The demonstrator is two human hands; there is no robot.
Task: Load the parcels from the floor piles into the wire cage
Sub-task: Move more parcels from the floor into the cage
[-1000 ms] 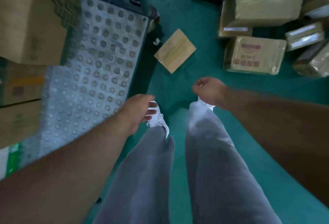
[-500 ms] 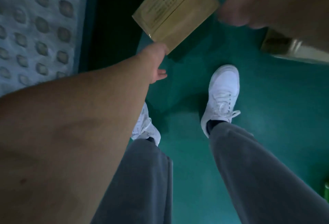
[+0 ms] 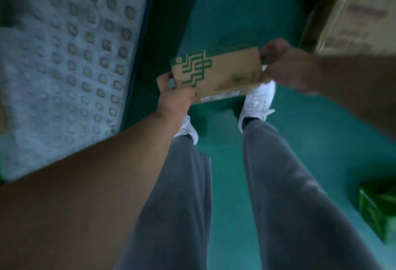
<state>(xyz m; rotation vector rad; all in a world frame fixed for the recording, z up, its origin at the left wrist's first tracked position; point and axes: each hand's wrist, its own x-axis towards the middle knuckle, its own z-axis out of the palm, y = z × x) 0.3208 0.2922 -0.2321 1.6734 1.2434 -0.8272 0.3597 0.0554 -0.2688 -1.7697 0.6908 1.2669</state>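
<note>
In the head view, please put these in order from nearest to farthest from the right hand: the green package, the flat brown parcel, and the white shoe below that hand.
1. The flat brown parcel: the right hand grips its right end.
2. The white shoe: on the floor, just below that hand.
3. The green package: far off, at the lower right edge.

- parcel (image 3: 222,70): a green emblem (image 3: 194,68) of stepped lines covers its left part, with a small round mark at the upper left corner; it has no letters that can be read.
- small green print (image 3: 243,77) near the parcel's lower right corner is too blurred to read.
- white label strip (image 3: 220,96) on the parcel's lower edge: its print is too small to read.
- carton (image 3: 355,23) at the right: dark reddish blocks of print, blurred and unreadable.
</note>
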